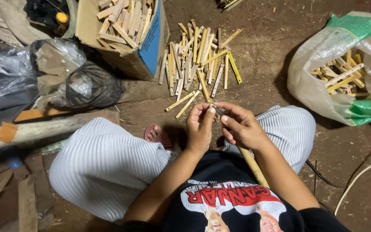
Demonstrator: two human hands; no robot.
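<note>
Pinching one small bamboo strip [214,108], left hand [199,127] and right hand [242,127] grips clamped.

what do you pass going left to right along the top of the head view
black plastic bags → cardboard box of wood sticks → loose pile of sticks on the floor → clear sack of sticks

Small piece [213,107] between fingers [207,112] mostly hidden; stick [254,167] partly behind wrist.
</note>
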